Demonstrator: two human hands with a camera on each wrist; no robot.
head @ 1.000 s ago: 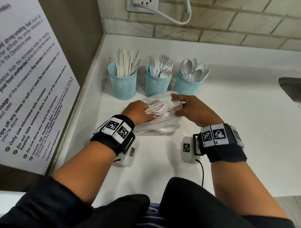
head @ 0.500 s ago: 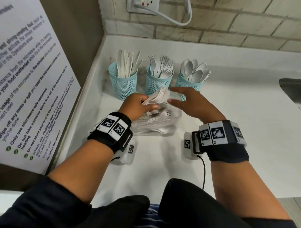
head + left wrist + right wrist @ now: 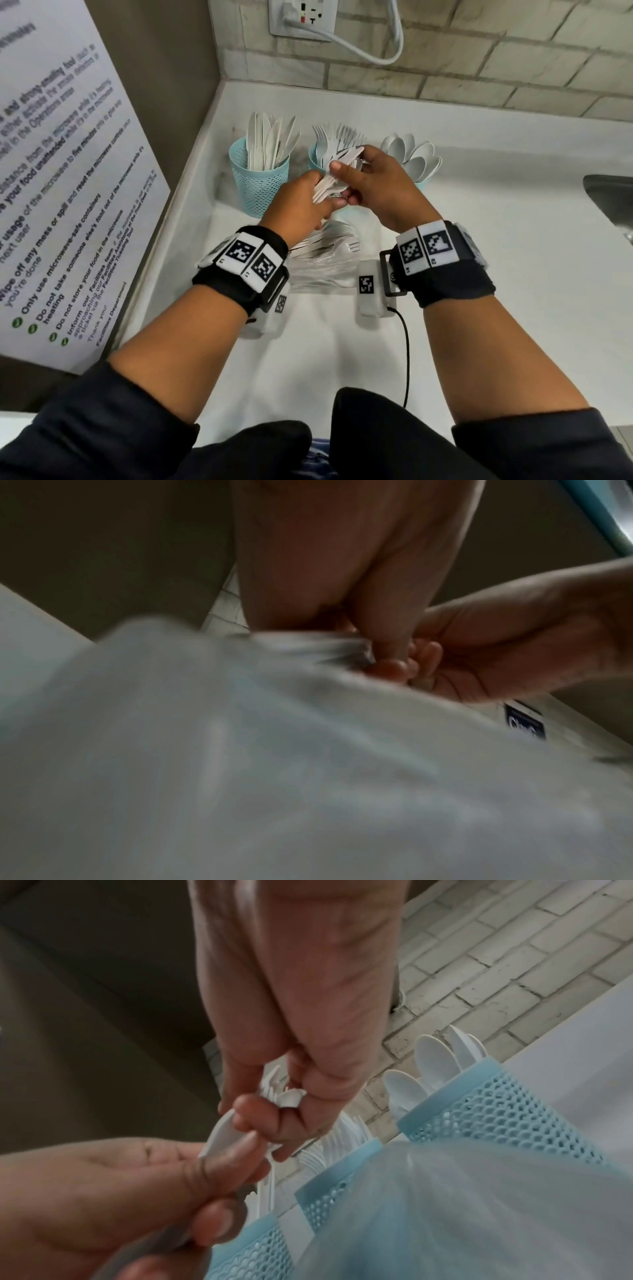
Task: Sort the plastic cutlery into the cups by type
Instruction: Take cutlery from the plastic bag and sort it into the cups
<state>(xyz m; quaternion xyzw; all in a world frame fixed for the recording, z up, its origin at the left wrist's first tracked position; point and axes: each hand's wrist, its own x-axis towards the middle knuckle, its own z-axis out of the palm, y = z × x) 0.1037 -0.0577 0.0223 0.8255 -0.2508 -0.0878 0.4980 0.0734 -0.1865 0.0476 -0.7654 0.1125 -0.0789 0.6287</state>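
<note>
Three teal mesh cups stand at the back of the white counter: knives cup (image 3: 260, 181), forks cup (image 3: 317, 159), spoons cup (image 3: 423, 183). In front of the forks cup both hands hold a bundle of white plastic cutlery (image 3: 342, 161) in the air. My left hand (image 3: 323, 200) grips its lower end. My right hand (image 3: 344, 183) pinches it from the right, thumb on top. In the right wrist view the right hand's curled fingers (image 3: 260, 1118) close round the white pieces (image 3: 219, 1131). A clear plastic bag (image 3: 318, 270) with more cutlery lies on the counter under my wrists.
A poster panel (image 3: 68, 178) slopes along the left edge of the counter. A brick wall with a socket (image 3: 301, 17) and a white cable runs behind the cups. A metal sink edge (image 3: 613, 195) is at the far right. Bare counter (image 3: 513, 274) spreads right of the hands.
My left hand pulled the bundle out of the bag and raised it toward the cups. My right hand let go of the bag and took hold of the bundle.
</note>
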